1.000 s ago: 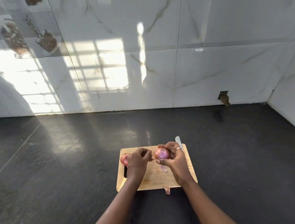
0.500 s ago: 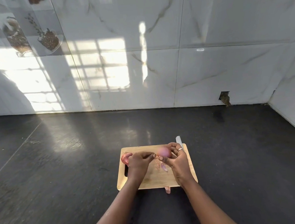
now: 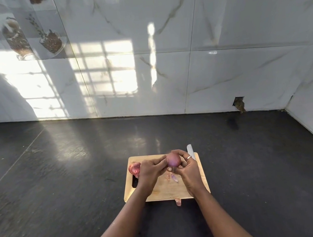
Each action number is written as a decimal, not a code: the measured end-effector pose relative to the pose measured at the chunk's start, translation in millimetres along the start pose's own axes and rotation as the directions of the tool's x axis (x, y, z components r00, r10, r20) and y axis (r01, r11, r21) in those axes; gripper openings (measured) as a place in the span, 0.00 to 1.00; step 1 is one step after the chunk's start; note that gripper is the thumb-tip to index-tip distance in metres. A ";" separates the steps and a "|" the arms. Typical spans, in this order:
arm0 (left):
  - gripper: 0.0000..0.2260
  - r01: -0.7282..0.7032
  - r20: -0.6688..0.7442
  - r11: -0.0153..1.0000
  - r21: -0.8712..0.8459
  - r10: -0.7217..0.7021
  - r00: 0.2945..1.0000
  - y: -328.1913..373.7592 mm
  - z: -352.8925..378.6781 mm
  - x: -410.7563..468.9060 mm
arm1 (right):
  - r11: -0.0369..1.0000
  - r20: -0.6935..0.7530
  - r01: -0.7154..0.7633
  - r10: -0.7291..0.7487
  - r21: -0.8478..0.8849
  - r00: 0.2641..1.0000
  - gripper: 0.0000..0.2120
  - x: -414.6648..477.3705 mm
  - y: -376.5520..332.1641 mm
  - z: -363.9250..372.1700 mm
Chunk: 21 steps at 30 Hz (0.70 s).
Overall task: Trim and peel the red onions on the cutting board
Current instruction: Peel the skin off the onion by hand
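A small wooden cutting board [image 3: 160, 193] lies on the dark counter in front of me. Above its far half, my right hand [image 3: 189, 170] grips a red onion [image 3: 173, 159], fingers curled round it. My left hand [image 3: 151, 170] reaches over from the left and its fingertips pinch at the onion's left side. A second red onion [image 3: 134, 168] with its skin on sits at the board's far left corner, just behind my left hand. A knife blade [image 3: 190, 150] pokes out past my right hand at the board's far right. Loose skin scraps [image 3: 174, 177] lie on the board.
A scrap of onion skin [image 3: 178, 202] lies on the counter [image 3: 61, 178] just off the board's near edge. White marble-look wall tiles [image 3: 164, 59] run along the back and the right side. The dark counter spreads wide to the left.
My left hand has closed in from beside the onion to pinch at it. My right hand has turned and lifted the onion slightly; more skin bits lie on the board.
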<state>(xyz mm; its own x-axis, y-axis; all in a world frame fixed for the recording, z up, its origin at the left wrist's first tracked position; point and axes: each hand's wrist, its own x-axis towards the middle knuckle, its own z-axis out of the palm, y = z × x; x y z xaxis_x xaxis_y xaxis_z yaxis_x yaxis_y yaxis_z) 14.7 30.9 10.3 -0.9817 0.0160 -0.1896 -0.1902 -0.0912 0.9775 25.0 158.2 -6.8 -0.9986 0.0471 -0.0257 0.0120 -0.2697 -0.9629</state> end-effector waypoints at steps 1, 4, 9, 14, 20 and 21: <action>0.12 -0.010 -0.005 1.000 0.023 0.011 1.000 0.0 0.2 0.7 | 1.000 0.000 0.005 -0.005 -0.012 1.000 0.25 0.5 0.2 0.0; 0.11 -0.053 -0.027 0.992 0.118 0.057 0.998 -0.4 0.4 2.8 | 0.999 -0.009 0.017 -0.018 -0.042 1.000 0.25 2.5 0.6 0.3; 0.11 -0.077 -0.061 0.985 0.153 0.088 0.994 -1.3 0.8 4.2 | 0.994 -0.009 0.045 -0.046 -0.099 0.999 0.26 6.2 0.7 1.3; 0.12 -0.076 -0.027 0.997 0.034 0.077 0.997 0.1 1.4 2.7 | 0.991 -0.014 0.049 -0.051 -0.125 0.999 0.26 7.9 3.9 1.4; 0.12 -0.057 -0.034 0.998 0.017 0.057 0.998 -3.9 1.1 4.4 | 0.987 -0.011 0.052 -0.054 -0.154 0.998 0.25 7.4 2.8 2.1; 0.12 -0.056 -0.039 0.998 0.016 0.056 0.998 -4.4 1.3 4.3 | 0.986 -0.012 0.052 -0.054 -0.156 0.998 0.25 7.3 2.3 2.2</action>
<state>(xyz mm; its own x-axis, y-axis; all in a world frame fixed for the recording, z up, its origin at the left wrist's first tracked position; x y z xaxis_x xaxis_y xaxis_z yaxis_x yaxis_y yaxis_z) 11.3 32.7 5.3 -0.9901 -0.0285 -0.1376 -0.1351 -0.0760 0.9879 17.7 155.8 -8.6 -0.9970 0.0733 0.0235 -0.0318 -0.1139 -0.9930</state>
